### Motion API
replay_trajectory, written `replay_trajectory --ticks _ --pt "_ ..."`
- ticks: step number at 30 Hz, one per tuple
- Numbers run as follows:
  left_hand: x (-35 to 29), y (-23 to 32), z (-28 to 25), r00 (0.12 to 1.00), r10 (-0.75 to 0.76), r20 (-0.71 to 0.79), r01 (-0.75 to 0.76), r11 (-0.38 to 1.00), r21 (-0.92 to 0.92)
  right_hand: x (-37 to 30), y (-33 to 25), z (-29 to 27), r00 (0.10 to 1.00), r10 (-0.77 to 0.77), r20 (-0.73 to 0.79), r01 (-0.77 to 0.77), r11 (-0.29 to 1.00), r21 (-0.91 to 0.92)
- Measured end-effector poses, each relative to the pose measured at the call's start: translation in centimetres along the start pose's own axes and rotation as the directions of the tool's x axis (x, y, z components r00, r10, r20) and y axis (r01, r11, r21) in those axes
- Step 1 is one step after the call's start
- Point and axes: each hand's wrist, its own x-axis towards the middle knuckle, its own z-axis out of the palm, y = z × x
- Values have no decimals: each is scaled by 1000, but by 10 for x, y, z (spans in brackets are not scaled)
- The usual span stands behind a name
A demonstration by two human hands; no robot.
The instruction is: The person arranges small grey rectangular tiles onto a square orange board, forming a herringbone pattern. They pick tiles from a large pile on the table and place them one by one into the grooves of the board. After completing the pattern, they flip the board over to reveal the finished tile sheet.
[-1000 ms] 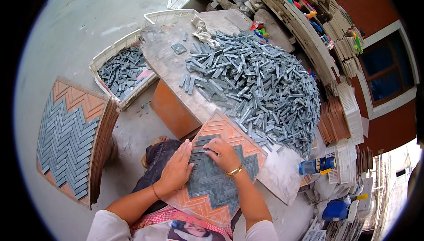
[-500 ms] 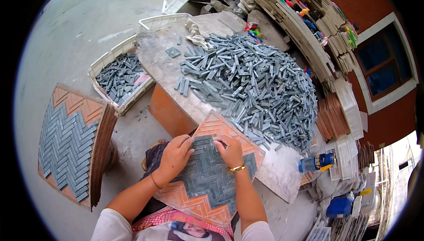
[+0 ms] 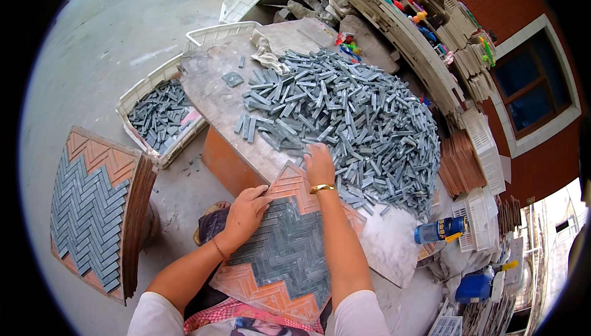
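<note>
An orange tray with a herringbone pattern of ridges (image 3: pixel 261 282) lies slanted in front of me, its far corner at the table's edge. Dark grey stone strips (image 3: pixel 280 244) fill its middle in a zigzag. My left hand (image 3: pixel 247 210) is closed over the tray's left edge, thumb close to the fingers. Reaching past the tray's far end, my right hand (image 3: pixel 319 165) is at the near edge of a big heap of loose grey strips (image 3: pixel 351 114). Its fingers are bent together around what looks like one strip, mostly hidden.
A stack of similar filled trays (image 3: pixel 92 207) stands at left. Behind it, a white crate (image 3: pixel 128 105) holds more strips beside the table (image 3: pixel 212 84). A cloth glove (image 3: pixel 266 53) lies by the heap. A blue bottle (image 3: pixel 440 229) is at the table's right end.
My right hand has moved away from the tray's strips, forward to the heap's edge. The left hand stays at the tray's left edge. The view has shifted slightly.
</note>
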Motion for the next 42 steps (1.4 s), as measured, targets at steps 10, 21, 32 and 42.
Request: replay_trajectory --ticks 10,21,32,42 --pt "8 -6 2 999 50 -13 -51 998 -38 -11 11 -15 988 -84 128 73 993 92" --pt "-21 22 -1 997 -58 56 49 987 152 -49 -24 -41 879 -324 349 244 936 253" --pt "1 5 5 997 73 0 -72 979 192 -50 -23 -36 852 -392 346 297 907 297" --pt "15 3 9 986 138 90 -159 939 305 -42 21 -50 971 230 67 -239 910 340"
